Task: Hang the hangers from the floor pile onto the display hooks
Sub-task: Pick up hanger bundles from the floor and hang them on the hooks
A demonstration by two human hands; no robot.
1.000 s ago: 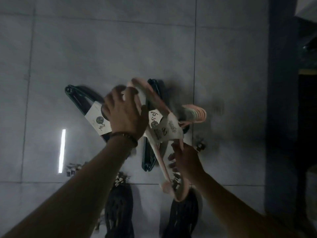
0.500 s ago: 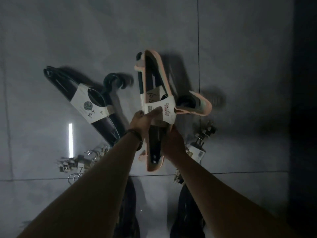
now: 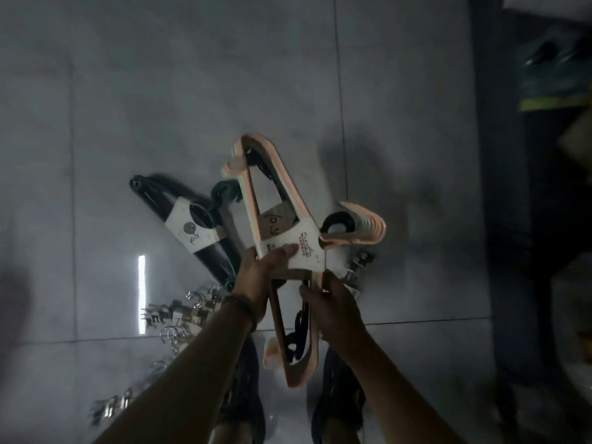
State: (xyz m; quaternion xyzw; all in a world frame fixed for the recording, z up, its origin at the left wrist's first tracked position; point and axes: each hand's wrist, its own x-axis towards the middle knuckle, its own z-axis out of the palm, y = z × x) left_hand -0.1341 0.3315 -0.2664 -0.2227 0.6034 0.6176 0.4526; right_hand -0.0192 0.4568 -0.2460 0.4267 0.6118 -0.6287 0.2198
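A bundle of pink hangers (image 3: 282, 200) wrapped in a white paper band is lifted above the grey tiled floor, hooks pointing right. My left hand (image 3: 259, 277) grips the band from the left, thumb across its face. My right hand (image 3: 330, 306) holds the bundle's lower arm just under the band. A second bundle of dark hangers (image 3: 195, 225) with a white label lies on the floor to the left. A dark hanger bundle shows behind the pink one.
Metal clip hangers (image 3: 179, 312) lie in a heap on the floor at the lower left, more (image 3: 358, 264) beside the pink bundle's right. My shoes (image 3: 243, 395) stand below. A dark display stand (image 3: 528, 219) rises along the right edge.
Both hands have taken the pink bundle at its band and raised it off the floor. The dark bundle on the left stays where it lay.
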